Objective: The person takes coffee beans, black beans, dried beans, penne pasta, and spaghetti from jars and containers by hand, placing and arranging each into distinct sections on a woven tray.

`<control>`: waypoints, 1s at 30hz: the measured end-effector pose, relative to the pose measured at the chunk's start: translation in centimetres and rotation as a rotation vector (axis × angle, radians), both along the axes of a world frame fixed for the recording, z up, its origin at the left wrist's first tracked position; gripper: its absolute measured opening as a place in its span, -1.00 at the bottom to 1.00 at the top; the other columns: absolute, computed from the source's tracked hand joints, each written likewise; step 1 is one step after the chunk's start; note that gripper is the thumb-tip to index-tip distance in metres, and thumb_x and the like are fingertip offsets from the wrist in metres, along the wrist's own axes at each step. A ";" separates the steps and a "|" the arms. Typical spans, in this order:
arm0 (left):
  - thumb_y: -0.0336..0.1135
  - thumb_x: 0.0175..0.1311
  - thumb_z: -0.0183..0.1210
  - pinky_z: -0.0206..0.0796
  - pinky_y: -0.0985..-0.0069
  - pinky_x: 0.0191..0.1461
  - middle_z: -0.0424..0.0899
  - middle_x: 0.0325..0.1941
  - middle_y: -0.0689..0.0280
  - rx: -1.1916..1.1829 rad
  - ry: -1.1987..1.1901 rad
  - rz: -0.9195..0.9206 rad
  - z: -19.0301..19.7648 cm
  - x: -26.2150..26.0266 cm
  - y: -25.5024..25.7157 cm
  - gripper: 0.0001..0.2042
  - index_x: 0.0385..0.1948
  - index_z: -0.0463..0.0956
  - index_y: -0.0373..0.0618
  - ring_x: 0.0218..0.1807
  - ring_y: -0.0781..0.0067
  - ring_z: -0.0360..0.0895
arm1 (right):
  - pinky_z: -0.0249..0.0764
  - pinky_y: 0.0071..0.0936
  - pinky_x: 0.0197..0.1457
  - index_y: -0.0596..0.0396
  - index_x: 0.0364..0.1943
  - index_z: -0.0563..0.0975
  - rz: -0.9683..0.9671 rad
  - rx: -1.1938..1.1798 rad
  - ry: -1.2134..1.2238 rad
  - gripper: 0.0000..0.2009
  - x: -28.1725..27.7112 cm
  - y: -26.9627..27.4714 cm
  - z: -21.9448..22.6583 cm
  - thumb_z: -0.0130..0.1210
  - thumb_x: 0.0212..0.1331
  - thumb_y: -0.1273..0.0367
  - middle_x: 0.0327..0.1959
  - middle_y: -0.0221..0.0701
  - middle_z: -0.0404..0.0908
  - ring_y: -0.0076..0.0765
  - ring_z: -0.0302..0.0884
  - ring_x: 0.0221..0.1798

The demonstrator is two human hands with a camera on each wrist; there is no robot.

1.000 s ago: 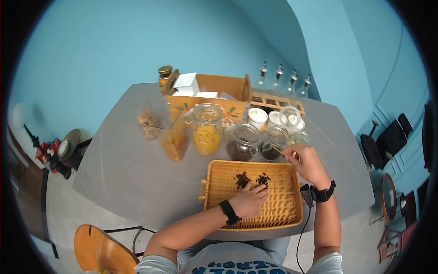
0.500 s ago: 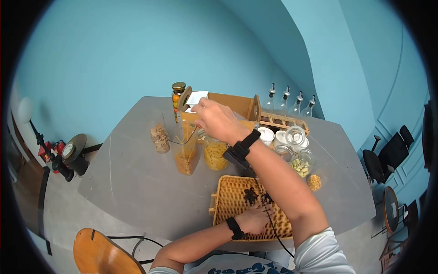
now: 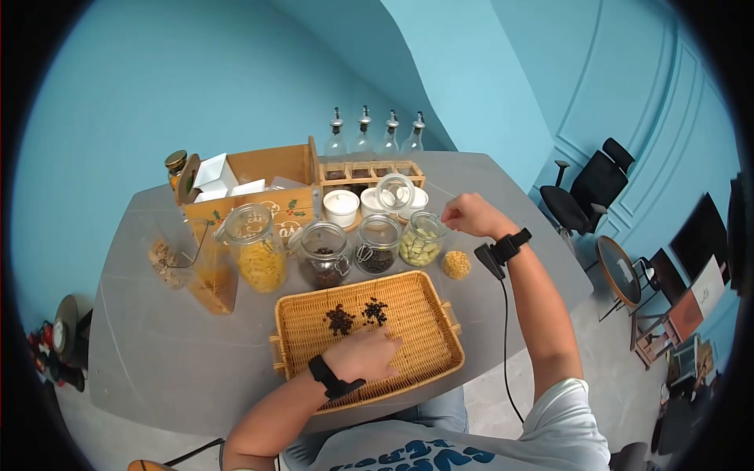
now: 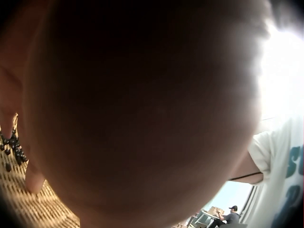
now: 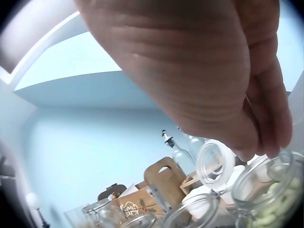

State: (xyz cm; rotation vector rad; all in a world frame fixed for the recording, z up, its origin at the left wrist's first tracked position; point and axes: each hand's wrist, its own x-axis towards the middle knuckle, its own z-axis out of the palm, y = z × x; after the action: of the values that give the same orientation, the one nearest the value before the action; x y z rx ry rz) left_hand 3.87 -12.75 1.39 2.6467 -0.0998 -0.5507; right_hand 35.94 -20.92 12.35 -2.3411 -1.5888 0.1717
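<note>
While the left hand (image 3: 363, 355) rests on the tray (image 3: 440, 349), dark bits (image 3: 340, 319) lie seemingly just beyond.

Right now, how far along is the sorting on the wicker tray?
Two dark piles already sit on the wicker tray, and a yellow pile lies on the table beside it. The left hand rests flat on the tray, while the right hand hovers over the open jar of pale green pieces. None of those pieces show on the tray yet.

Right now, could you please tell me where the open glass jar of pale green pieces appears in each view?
Head: open glass jar of pale green pieces, right of centre, just under the right hand.
Left wrist: not in it.
Right wrist: bottom right corner, below the fingers.
Shared landmark: flipped-up clear round lid.
</note>
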 end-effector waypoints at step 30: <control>-0.26 0.07 0.33 -0.22 -0.16 0.65 0.15 0.59 -0.03 0.455 -0.572 0.097 1.4 14.2 5.0 -0.17 0.43 0.20 -0.37 0.67 0.11 -0.05 | 0.58 -0.11 0.09 0.18 0.00 0.67 -0.035 -0.369 -0.023 -0.65 4.2 9.2 -10.8 0.10 0.28 0.24 0.04 -0.02 0.71 0.05 0.70 0.06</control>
State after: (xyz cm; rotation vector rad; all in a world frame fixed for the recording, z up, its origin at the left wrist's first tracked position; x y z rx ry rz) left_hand 18.06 -7.80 2.80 3.1531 -0.0149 0.2659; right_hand 40.12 -11.70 1.51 -2.6484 -1.6419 0.4671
